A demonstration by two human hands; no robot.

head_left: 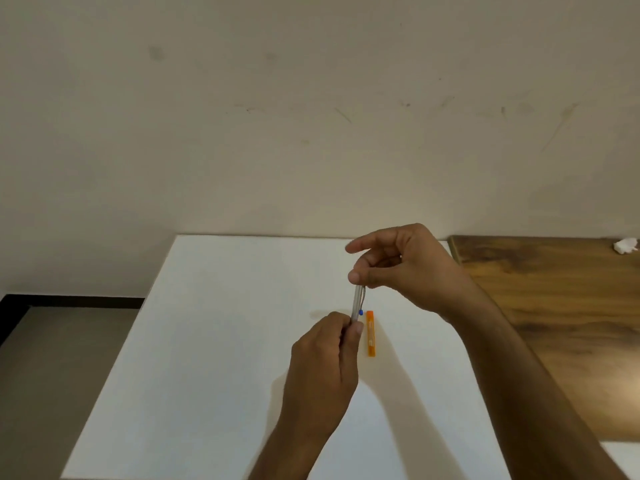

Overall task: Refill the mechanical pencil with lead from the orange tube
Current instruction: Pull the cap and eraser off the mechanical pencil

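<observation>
Left hand (322, 355) grips the lower barrel of the pencil (356, 304), fingers curled round it, and holds it nearly upright above the middle of the white tabletop (207, 341). Right hand (398, 268) comes in from above, thumb and forefinger pinching the pencil's top end, the other fingers fanned out clear. It looks like the cap is what's being worked, though the fingertips hide it, so whether it's on or already loose I can't tell. A thin clip with a blue tip runs down the barrel's side.

And the tube (370, 333) lies flat on the tabletop just right of the left hand, pointing toward the far edge, untouched, apparently closed. A wooden surface (554, 306) butts against the tabletop's right edge, with a scrap of white paper (625, 245) at its far end.

To do this well, I'd say: keep that left grip firm and the barrel vertical, pull the cap straight along the axis, no twisting sideways. It's a tiny part, so pinch it tight and set it down near the tube, away from the edges. Barrel stays upright for the lead.
</observation>
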